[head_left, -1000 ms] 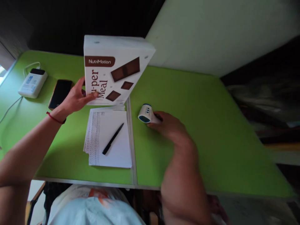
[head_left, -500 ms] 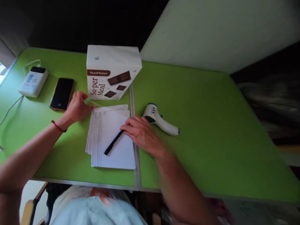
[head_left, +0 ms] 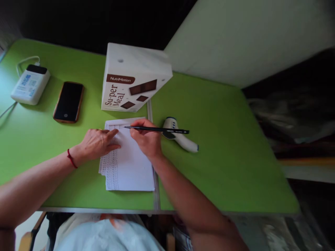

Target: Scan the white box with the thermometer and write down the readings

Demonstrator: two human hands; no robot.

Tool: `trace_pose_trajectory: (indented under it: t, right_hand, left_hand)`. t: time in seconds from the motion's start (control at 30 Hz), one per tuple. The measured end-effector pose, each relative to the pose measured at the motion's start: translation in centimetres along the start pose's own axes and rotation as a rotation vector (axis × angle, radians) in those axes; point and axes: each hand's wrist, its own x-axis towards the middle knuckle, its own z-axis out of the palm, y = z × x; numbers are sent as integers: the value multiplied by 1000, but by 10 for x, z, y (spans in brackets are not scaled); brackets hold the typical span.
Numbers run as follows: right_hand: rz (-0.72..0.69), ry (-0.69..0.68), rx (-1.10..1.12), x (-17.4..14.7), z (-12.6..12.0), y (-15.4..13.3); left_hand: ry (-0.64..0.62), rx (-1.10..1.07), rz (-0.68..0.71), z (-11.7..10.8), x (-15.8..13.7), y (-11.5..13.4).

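Note:
A black pen [head_left: 167, 129] is gripped in my right hand [head_left: 148, 139], its tip near the top of the written rows on the paper. My left hand [head_left: 98, 143] lies flat across the left side of the paper stack [head_left: 133, 167], fingers stretched out and holding nothing. Columns of small handwriting fill the sheet's left part, while its right part is blank white. Just right of my right hand, a white infrared thermometer [head_left: 183, 141] rests on the green table [head_left: 222, 167], partly behind the pen's end.
Behind the paper stands a white Su-per Meal box [head_left: 136, 80]. A phone [head_left: 68, 103] with a brown case lies to the left, beside a white power bank [head_left: 31, 83] with cables attached. A grey seam [head_left: 156, 195] runs between two table sections.
My right hand has taken up the pen that lay on the paper and brought it to the upper rows. My left hand has come from beside the phone onto the sheet.

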Motion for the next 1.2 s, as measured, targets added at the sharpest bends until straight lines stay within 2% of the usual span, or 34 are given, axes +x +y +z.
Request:
trace_pose_trajectory:
  t: [0.07,0.17,0.3,0.4,1.2]
  right_hand:
    - [-73,45,-95,-1,5,11]
    - [-206,33,-225,-3,5,24]
    - [-358,3,-283,-2,3,30]
    - [-419,-4,-282,-1,4,32]
    - [-473,-13,-310,0,6,33]
  left_hand:
    - [-48,-3,-12,-4,0,3]
    - [-120,-12,-40,-10,1,8]
    - [-206,-22,-62,-15,3,11]
    - [-229,10,-68,-16,3,12]
    - [-225,-4,-70,-18,2,12]
